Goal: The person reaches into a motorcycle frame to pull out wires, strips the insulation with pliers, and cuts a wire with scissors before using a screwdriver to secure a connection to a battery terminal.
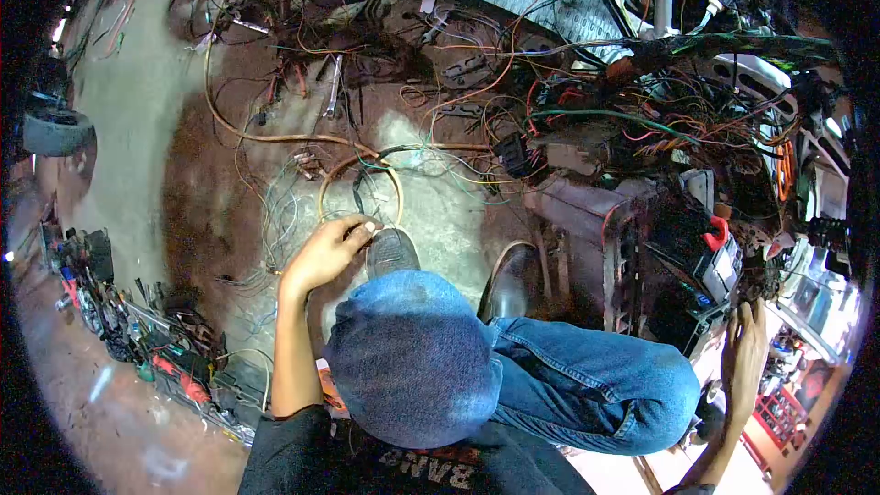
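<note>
The left hand [328, 252] was the nearer one to the wire loop [323, 191], its fingertips pinched together on what seemed to be the loop's near edge, just beside the shoe [392, 252]. The loop lay on the floor [137, 101] straight ahead of that hand, its cable trailing away up and left. The right hand [744, 357] was well apart, fingers stretched open against a black box [697, 284].

Pale print reading roughly "BAND" on the black shirt [302, 458], smaller line above it illegible

head view, steeply downward, close, fisheye
</note>
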The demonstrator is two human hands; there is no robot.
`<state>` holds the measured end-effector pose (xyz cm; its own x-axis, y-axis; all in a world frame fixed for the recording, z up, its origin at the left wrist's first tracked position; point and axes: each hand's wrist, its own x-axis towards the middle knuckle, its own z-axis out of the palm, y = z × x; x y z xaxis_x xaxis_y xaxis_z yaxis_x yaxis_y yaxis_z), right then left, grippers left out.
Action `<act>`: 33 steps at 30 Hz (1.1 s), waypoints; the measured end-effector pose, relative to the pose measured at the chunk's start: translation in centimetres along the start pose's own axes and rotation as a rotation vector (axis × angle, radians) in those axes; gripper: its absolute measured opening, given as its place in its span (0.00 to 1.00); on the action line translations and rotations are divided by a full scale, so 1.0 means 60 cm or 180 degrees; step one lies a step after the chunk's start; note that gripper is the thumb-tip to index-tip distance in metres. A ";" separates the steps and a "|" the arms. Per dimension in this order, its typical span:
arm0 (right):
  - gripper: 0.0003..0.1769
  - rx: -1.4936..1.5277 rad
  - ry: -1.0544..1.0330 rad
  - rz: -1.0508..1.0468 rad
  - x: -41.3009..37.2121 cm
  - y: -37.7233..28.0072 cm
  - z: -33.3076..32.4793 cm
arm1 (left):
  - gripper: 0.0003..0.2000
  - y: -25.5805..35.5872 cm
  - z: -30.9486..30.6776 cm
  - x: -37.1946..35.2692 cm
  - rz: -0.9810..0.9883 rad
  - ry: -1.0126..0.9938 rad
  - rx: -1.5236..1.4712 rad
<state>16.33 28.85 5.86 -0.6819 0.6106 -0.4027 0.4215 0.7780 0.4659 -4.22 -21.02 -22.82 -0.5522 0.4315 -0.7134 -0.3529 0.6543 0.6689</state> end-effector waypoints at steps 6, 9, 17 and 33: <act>0.22 0.0197 -0.0037 0.0090 0.000 -0.012 -0.013 | 0.19 -0.018 0.006 0.012 0.0291 0.0128 0.0277; 0.22 0.0297 -0.0030 0.0169 -0.001 -0.012 -0.012 | 0.19 -0.021 0.016 0.022 0.0299 0.0046 0.0311; 0.26 0.0400 -0.0123 0.0313 -0.003 0.036 0.026 | 0.21 -0.015 0.067 0.045 0.0439 -0.0070 0.0555; 0.32 0.0607 -0.0274 -0.0056 0.014 -0.011 -0.043 | 0.17 -0.065 0.109 0.006 0.0118 0.0364 0.0485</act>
<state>13.91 28.46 7.26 -0.6400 0.6006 -0.4793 0.5211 0.7976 0.3038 1.89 -19.34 -27.09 -0.6480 0.3894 -0.6545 -0.2170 0.7294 0.6488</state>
